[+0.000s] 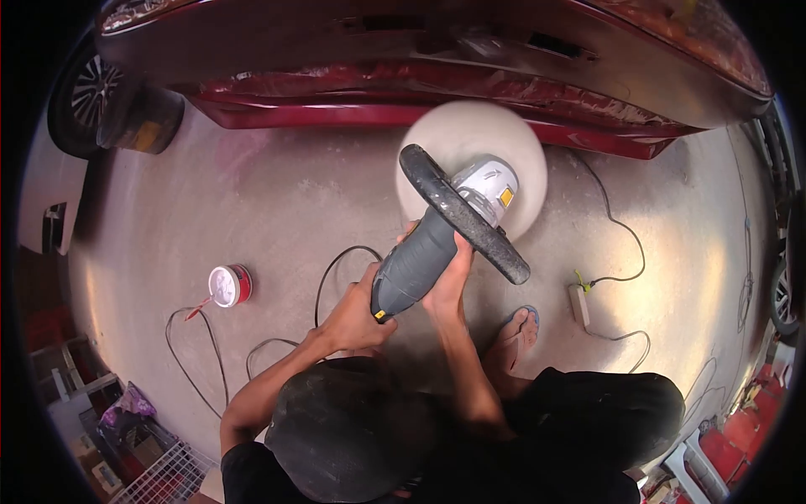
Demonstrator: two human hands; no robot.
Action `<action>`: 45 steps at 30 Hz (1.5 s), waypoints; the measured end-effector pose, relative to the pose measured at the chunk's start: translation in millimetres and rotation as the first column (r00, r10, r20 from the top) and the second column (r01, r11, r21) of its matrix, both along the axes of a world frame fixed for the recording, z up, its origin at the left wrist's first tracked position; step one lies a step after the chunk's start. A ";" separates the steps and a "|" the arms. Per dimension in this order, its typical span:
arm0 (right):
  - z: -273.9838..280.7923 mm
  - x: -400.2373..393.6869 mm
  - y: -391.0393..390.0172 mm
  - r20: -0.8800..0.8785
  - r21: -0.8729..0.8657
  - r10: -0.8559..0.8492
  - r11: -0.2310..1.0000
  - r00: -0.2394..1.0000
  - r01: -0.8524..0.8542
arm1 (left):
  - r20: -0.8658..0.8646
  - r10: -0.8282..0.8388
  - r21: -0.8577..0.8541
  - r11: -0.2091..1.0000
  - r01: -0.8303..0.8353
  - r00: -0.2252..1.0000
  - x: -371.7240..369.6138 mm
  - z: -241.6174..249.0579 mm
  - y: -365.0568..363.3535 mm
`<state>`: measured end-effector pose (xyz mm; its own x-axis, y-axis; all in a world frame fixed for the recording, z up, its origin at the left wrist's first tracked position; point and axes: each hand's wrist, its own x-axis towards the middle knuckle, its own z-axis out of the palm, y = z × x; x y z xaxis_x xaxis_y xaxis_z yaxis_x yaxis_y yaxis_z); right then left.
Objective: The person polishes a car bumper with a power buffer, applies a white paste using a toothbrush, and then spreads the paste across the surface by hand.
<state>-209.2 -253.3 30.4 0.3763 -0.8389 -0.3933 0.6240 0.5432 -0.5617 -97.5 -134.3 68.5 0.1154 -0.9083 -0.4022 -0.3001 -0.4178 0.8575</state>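
A grey and black car polisher (416,256) with a silver head and a black loop handle (457,210) is held out in front of me. Its round white pad (428,139) meets the lower edge of the dark red car body (336,118); the pad looks smeared, as if spinning. Around the rear end of the polisher grip, my left hand (354,315) is closed. My right hand (449,281) grasps the front of the body from the right side, just behind the loop handle. Part of its fingers is hidden behind the tool.
A small tub of white paste (227,286) with a red-handled tool stands on the concrete floor at left. Black cables (210,336) curl near my feet, and a power strip (579,307) lies at right. A dark bucket (143,122) sits beside a car wheel (92,92).
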 end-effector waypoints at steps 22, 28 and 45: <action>-22.3 254.5 106.6 -0.417 -0.234 0.510 0.740 0.752 -0.631 | -0.078 0.741 0.072 0.672 -0.737 0.667 137.1 -78.4 160.3; -98.3 193.7 108.4 -0.364 -0.229 0.407 0.833 0.838 -0.504 | -0.016 0.543 -0.194 0.822 -0.535 0.840 121.1 -71.6 133.3; -122.3 142.0 112.4 -0.273 -0.170 0.320 0.912 0.907 -0.373 | -0.009 0.438 -0.210 0.878 -0.430 0.899 100.6 -88.6 118.0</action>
<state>-67.2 -140.9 -91.9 0.5775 -0.7457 -0.3324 0.2541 0.5511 -0.7948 3.1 -16.3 -20.2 0.5282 -0.8244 -0.2036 -0.1618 -0.3331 0.9289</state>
